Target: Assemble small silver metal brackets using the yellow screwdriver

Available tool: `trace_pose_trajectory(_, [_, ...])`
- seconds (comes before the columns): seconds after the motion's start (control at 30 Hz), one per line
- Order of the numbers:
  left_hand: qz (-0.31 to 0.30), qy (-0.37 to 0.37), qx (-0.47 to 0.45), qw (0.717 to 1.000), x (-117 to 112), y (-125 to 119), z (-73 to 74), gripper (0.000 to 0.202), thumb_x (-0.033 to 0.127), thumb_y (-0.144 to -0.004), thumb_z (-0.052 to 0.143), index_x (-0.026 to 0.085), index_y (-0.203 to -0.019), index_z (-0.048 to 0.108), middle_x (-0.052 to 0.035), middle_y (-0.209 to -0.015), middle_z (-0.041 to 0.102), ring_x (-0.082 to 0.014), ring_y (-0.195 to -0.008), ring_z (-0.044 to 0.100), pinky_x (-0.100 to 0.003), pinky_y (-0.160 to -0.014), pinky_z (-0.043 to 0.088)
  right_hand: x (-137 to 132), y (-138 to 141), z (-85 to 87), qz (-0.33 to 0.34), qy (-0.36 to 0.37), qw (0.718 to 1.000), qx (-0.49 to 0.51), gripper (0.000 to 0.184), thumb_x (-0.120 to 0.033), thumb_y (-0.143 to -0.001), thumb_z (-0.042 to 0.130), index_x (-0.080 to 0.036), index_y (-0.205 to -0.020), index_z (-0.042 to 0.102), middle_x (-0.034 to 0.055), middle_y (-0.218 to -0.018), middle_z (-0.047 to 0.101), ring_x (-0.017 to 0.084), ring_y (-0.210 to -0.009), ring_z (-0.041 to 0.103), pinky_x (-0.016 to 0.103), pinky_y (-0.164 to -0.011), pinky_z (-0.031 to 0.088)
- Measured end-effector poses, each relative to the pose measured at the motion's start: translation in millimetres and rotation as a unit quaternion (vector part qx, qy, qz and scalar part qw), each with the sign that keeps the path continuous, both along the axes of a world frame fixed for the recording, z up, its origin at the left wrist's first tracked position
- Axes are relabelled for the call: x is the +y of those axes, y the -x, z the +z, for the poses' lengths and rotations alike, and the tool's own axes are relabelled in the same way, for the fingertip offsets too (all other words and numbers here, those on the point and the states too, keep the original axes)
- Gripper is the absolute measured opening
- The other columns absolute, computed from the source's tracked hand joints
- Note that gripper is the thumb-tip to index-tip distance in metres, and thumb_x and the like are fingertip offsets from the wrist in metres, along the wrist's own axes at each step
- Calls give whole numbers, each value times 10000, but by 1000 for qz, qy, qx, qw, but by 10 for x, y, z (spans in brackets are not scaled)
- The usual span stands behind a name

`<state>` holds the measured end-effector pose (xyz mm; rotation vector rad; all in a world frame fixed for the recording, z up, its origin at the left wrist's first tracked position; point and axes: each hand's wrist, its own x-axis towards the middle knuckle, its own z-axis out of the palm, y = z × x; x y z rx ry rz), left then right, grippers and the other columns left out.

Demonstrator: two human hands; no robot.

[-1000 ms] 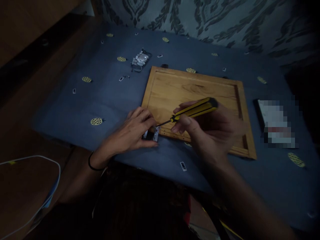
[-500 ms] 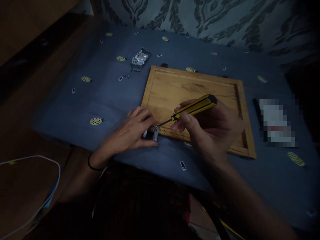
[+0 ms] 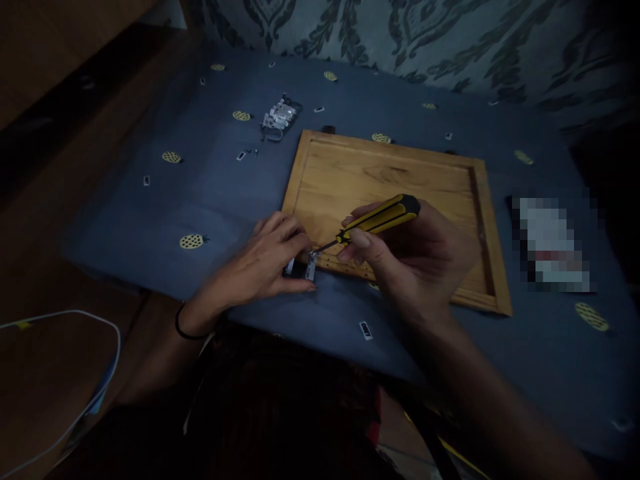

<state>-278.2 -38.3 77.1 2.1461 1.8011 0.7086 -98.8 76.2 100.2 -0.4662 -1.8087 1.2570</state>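
My right hand (image 3: 407, 257) is closed round the yellow and black handle of a screwdriver (image 3: 377, 220). The shaft slants down to the left, and its tip meets a small silver metal hinge (image 3: 311, 265) at the near left corner of a framed wooden panel (image 3: 395, 183). My left hand (image 3: 275, 260) grips this hinge, thumb on the near side and fingers over the panel's corner. Part of the hinge is hidden beneath the fingers. Small dark holes run along the panel's near edge, right of the hinge.
Several more metal hinges (image 3: 281, 117) lie in a pile at the back left, with small screws (image 3: 253, 153) nearby. A blurred-out flat object (image 3: 553, 243) lies right of the panel. A blue patterned cloth (image 3: 120, 220) covers the table. A white cable (image 3: 117, 347) hangs at lower left.
My right hand and the screwdriver handle have shifted slightly left and down, while the tip stays at the hinge. The left hand keeps its hold.
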Motion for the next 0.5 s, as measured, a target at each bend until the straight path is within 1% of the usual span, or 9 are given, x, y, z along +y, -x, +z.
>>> trace_pose_trajectory(0.13, [-4, 3, -1, 1000, 1, -2, 13, 425, 504, -891, 811, 178, -1122, 665, -95, -1151, 628, -301, -1137, 538, -473, -1030, 476, -4, 6, -4, 5, -8, 1000, -3, 186, -358, -808, 907, -323, -901, 750, -44, -856, 726, 128, -554, 664, 303, -538, 572])
trace_pose_trajectory(0.2, [-2, 3, -2, 1000, -1, -4, 12, 426, 485, -897, 808, 180, -1159, 665, -96, -1155, 624, -303, -1147, 534, -467, -1022, 479, -8, 14, -12, 2, -17, 1000, -2, 223, -389, -791, 917, -316, -864, 720, -45, -798, 683, 139, -558, 643, 311, -511, 559])
trace_pose_trajectory(0.3, [1, 2, 1, 1000, -2, -6, 4, 446, 477, -904, 802, 196, -1219, 658, -93, -1170, 622, -304, -1154, 534, -465, -1018, 477, -19, 32, -17, -23, -23, 999, -2, 307, -443, -758, 932, -306, -807, 662, -39, -765, 623, 152, -583, 610, 320, -492, 555])
trace_pose_trajectory(0.4, [0, 2, 1, 1000, -5, -7, -2, 446, 487, -913, 791, 199, -1226, 654, -91, -1170, 618, -301, -1153, 538, -464, -1024, 472, -28, 47, -9, -38, -24, 999, 0, 371, -464, -731, 946, -295, -780, 619, -34, -766, 601, 150, -584, 579, 321, -476, 546])
trace_pose_trajectory(0.5, [-4, -1, -3, 1000, -12, -8, 3, 439, 471, -920, 790, 196, -1232, 649, -92, -1178, 619, -298, -1161, 536, -453, -1024, 474, -32, 50, -6, -38, -21, 999, -3, 383, -467, -729, 947, -296, -788, 610, -30, -769, 598, 155, -589, 585, 324, -469, 540])
